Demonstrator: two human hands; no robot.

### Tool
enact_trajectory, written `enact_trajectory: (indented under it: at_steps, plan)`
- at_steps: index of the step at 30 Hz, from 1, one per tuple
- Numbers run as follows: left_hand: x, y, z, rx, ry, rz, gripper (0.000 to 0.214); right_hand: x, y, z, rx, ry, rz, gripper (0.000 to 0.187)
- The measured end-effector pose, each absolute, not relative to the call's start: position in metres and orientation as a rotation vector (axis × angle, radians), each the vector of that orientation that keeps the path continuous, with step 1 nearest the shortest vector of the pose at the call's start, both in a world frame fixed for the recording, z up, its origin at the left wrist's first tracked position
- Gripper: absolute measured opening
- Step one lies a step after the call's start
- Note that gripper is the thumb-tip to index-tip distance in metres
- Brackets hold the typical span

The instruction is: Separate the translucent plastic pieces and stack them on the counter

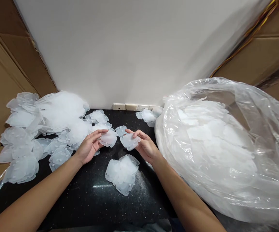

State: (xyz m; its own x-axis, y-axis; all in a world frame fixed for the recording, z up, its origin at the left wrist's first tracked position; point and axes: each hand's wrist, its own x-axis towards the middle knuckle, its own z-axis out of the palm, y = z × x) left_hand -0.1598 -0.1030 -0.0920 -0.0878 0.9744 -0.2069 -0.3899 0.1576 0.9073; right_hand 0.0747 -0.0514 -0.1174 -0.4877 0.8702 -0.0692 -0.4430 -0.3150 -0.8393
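Between the thumb and fingers of my left hand (90, 146) is a translucent white plastic piece (109, 138), thin and flat with rounded lobes at its corners. My right hand (146, 145) pinches a similar plastic piece (130, 141) close beside it, the two slightly apart. Another loose piece (121, 130) shows just behind them. Below the hands, a small heap of the same pieces (122, 173) lies on the black tabletop (86, 196). To the left, a large pile of them (59, 111) spreads toward my left hand.
At the right stands a big clear plastic bag (269, 129), open at the top and full of white pieces (214, 138). A few more pieces (149, 115) lie by the wall sockets (129, 107). Cardboard (6, 58) flanks the white wall (129, 48).
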Motion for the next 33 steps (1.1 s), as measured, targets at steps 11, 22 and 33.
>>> enact_trajectory:
  at_steps: [11,22,33]
  plan:
    - [-0.158,-0.105,-0.087,0.709,1.059,1.333,0.023,0.067,-0.057,-0.118,-0.58,-0.929,2.108,0.03]
    - [-0.158,-0.106,-0.088,0.743,1.001,1.329,0.021,0.067,-0.056,-0.118,-0.631,-0.991,2.057,0.033]
    - [-0.158,-0.106,-0.088,0.747,0.981,1.324,0.023,0.078,-0.048,-0.125,-0.692,-1.618,1.695,0.016]
